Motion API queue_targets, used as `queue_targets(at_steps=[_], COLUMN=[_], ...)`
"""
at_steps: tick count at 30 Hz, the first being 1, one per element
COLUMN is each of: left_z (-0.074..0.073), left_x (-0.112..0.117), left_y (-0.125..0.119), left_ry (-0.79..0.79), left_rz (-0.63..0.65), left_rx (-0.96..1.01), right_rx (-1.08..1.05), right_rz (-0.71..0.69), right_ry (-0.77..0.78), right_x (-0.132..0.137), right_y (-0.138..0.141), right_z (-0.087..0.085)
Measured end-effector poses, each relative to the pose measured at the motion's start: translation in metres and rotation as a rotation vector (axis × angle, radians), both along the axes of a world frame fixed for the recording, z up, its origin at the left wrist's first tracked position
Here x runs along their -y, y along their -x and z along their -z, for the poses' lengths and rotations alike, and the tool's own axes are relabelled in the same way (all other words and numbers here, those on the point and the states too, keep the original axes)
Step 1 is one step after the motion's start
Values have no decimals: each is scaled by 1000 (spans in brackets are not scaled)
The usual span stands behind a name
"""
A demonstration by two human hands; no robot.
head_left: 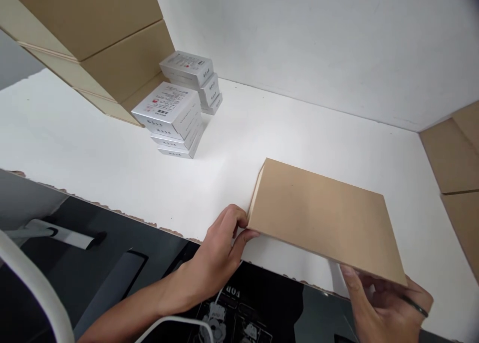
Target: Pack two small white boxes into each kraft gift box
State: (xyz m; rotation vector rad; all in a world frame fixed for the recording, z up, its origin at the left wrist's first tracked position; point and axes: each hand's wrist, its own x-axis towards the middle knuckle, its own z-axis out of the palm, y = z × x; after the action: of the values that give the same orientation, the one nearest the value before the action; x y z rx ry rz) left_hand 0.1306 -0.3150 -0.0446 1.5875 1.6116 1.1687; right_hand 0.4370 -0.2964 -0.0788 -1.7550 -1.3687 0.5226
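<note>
A flat brown cardboard piece (322, 215) is held tilted just above the white table (93, 148), near its front edge. My left hand (219, 255) pinches its near left corner with curled fingers. My right hand (385, 303) grips it from underneath at the near right corner; a dark band sits on that wrist. Two stacks of silver-white small boxes stand at the back left, one nearer (172, 118) and one behind it (194, 81).
Stacked brown cardboard (101, 38) leans at the upper left. More flat cardboard (456, 178) lies at the right edge. A white wall (318, 38) backs the table. A white chair arm (33, 283) and dark floor lie below the front edge.
</note>
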Motion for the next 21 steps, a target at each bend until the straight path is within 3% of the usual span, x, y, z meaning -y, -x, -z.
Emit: queue_targets(at_steps=[6,12,15,18,21], left_z=[0,4,1,-5,-10], left_x=[-2,-5,-7,-12,-17], left_y=[1,6,9,11,10], left_ry=[25,2,47,76,71], left_rz=[26,98,130,160,170], left_rx=[70,119,135,150,165], right_rx=[-7,63,51,57,180], right_rz=[-64,-31,-6,-87,-119], right_ry=[82,146,85,21,-88], right_x=[-7,-11,-12,-17,-23], right_y=[-16,-23,-19,-15,-16], right_z=[1,-1,-1,-3,-3])
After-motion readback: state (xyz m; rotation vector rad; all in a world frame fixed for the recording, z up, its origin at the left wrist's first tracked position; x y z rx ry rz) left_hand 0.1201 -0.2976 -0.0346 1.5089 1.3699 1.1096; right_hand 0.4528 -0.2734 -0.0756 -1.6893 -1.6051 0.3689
